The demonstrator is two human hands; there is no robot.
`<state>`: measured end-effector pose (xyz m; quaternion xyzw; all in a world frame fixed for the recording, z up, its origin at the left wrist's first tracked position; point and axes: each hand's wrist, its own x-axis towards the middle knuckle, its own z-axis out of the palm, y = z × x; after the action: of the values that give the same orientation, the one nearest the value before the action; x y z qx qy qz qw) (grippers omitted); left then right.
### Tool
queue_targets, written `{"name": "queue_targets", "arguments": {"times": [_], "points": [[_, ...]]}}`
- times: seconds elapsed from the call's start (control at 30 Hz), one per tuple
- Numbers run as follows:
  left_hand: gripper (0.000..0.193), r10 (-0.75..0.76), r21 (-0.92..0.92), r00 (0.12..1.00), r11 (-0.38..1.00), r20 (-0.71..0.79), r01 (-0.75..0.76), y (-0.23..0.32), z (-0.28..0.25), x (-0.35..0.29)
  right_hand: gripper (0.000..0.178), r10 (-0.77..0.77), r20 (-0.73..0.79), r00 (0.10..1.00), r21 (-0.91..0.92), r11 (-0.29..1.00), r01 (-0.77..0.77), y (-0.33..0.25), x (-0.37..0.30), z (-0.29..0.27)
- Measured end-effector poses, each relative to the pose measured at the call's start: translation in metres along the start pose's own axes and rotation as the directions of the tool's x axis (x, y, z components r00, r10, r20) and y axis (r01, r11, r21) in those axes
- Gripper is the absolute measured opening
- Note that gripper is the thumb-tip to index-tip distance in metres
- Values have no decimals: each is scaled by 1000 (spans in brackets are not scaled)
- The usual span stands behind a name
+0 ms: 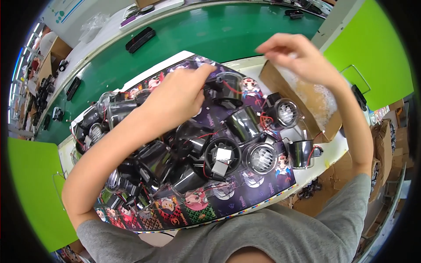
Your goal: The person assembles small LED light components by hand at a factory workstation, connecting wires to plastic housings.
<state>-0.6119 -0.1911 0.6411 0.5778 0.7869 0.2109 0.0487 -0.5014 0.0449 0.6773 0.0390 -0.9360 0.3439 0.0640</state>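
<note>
My left hand [177,94] reaches across a pile of black plastic housings [155,160]. Its index finger points right and its thumb is bent below, with a gap between them. Just right of those fingers lies a cup-shaped housing [230,90] with a red wire; whether they touch it I cannot tell. Over the cardboard box [322,133], my right hand [296,57] is raised with fingers stretched out, holding nothing visible. Nearer me are a housing with a round silver grille [262,158] and an open round one [222,158] with a pale square block.
The housings lie on a printed cartoon sheet [258,190] over a white surface. Foamy or bubbly-looking wrap [313,98] fills the box. Beyond runs a green belt-like surface [197,33] with a black part [140,39]. Green panels [372,52] flank me; cartons [337,179] stand at lower right.
</note>
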Motion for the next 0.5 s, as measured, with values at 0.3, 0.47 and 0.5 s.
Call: {"name": "queue_targets", "arguments": {"times": [0.3,0.47,0.5], "points": [[7,149,609,988,781,32,-138,20,-10,2,9,260,-71,963,-363,893,-268,75,-68,-33],[13,134,586,991,802,19,-120,30,-37,-4,9,311,-147,939,-334,878,-344,93,-68,-16],[13,136,586,991,801,20,-122,32,-42,-2,8,325,-166,931,-348,864,-363,92,-67,-17]]}}
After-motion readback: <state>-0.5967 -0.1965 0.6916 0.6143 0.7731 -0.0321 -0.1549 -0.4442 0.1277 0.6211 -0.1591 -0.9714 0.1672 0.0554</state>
